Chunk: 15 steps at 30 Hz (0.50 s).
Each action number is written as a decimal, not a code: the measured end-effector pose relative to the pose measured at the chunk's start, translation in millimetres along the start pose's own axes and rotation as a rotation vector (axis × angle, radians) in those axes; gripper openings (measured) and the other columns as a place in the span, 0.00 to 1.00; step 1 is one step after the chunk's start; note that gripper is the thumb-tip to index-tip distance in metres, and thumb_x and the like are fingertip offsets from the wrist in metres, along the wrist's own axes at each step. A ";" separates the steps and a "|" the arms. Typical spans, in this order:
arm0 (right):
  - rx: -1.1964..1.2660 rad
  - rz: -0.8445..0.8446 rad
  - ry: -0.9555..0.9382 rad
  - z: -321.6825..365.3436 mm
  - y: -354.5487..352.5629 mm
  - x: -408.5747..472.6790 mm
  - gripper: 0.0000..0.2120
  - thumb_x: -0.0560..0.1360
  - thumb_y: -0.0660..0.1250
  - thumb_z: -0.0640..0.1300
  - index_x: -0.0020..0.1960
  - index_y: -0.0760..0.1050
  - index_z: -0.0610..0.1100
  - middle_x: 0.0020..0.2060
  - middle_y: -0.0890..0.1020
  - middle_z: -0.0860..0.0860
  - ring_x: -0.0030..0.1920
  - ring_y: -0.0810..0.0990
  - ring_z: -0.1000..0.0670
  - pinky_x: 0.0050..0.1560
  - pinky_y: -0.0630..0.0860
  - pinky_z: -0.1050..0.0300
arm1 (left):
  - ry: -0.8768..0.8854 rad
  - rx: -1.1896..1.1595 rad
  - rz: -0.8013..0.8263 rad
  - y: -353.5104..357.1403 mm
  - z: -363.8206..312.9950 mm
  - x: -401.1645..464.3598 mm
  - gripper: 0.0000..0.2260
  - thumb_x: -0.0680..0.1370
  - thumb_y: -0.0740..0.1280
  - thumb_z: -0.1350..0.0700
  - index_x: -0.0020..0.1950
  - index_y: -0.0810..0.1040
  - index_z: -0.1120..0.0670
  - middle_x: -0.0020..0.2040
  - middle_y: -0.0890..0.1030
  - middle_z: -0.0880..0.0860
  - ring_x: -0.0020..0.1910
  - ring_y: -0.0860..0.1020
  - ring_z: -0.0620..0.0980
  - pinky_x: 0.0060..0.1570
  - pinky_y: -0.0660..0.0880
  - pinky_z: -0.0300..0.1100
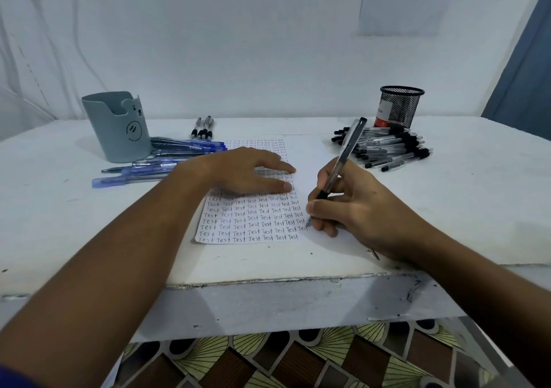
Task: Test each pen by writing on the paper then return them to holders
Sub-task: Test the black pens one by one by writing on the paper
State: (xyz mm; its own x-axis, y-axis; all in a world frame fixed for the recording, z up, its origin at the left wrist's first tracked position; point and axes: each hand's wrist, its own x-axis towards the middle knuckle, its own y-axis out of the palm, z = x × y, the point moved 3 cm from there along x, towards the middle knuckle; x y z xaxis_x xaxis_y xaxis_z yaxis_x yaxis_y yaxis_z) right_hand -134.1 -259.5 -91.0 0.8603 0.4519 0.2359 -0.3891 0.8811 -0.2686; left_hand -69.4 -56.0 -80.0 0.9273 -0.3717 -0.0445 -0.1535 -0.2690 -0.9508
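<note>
Your left forearm sweeps in closest to the lens, and at its end your left hand lies flat, fingers straight, pressing the paper down on the counter. Across from it your right hand pinches a clear pen with a black grip in a writing hold, the nib touching the sheet at the right end of the second row from the bottom, just past the last "Test". Row on row of that word fills the sheet, so you look well into the run, mid-stroke on another test.

Further out, blue pens lie fanned beside the blue-grey bear-faced holder on the left, three black-grip pens sit behind the paper, and a heap of clear black-capped pens rests in front of the black mesh holder on the right.

Next, I reckon, you finish the word, lift the nib clear and carry this pen to a holder; the mesh one seems the match, though that is a guess. It calls for a reach over the heap without knocking it.

The holders' insides are out of sight, so whether any pens have gone in I cannot say. Your left hand covers the middle rows, the top rows are too small to read, and the mesh holder's red-and-white label is illegible.
</note>
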 end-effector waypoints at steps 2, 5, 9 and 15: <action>0.018 -0.003 -0.001 -0.8 -0.5 0.7 0.13 0.73 0.68 0.28 0.47 0.66 0.41 0.38 0.79 0.37 0.33 0.77 0.40 0.33 0.72 0.51 | 0.007 -0.007 -0.011 0.5 1.1 0.0 0.24 0.71 0.62 0.30 0.66 0.69 0.30 0.74 0.64 0.37 0.73 0.60 0.40 0.71 0.55 0.42; 0.165 -0.011 0.061 -2.4 -3.1 3.8 0.13 0.73 0.66 0.26 0.47 0.66 0.41 0.36 0.76 0.35 0.33 0.75 0.41 0.30 0.69 0.52 | 0.027 -0.054 -0.105 -1.5 4.5 -0.6 0.23 0.72 0.62 0.31 0.65 0.74 0.35 0.68 0.71 0.36 0.68 0.67 0.38 0.70 0.62 0.42; 0.264 -0.092 0.107 12.7 -14.8 30.2 0.04 0.79 0.64 0.35 0.48 0.68 0.39 0.36 0.76 0.38 0.33 0.77 0.42 0.30 0.74 0.55 | 0.015 -0.059 -0.316 -10.4 11.5 4.7 0.14 0.78 0.66 0.46 0.63 0.78 0.46 0.61 0.79 0.45 0.59 0.75 0.42 0.59 0.69 0.37; 0.269 -0.322 0.163 11.2 -46.0 86.2 0.14 0.83 0.56 0.45 0.44 0.71 0.38 0.38 0.69 0.42 0.29 0.79 0.41 0.29 0.75 0.55 | -0.032 -0.119 -0.516 -16.5 20.2 7.0 0.05 0.78 0.68 0.55 0.52 0.81 0.51 0.41 0.78 0.43 0.41 0.77 0.41 0.48 0.73 0.34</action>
State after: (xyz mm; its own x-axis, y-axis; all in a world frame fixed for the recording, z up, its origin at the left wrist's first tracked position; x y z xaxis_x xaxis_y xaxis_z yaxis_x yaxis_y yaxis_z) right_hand -45.8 -259.6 -47.8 0.9839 0.1394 0.1116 -0.1458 0.9879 0.0520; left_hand -53.4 -36.2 -70.7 0.9022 -0.1378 0.4088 0.2894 -0.5094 -0.8104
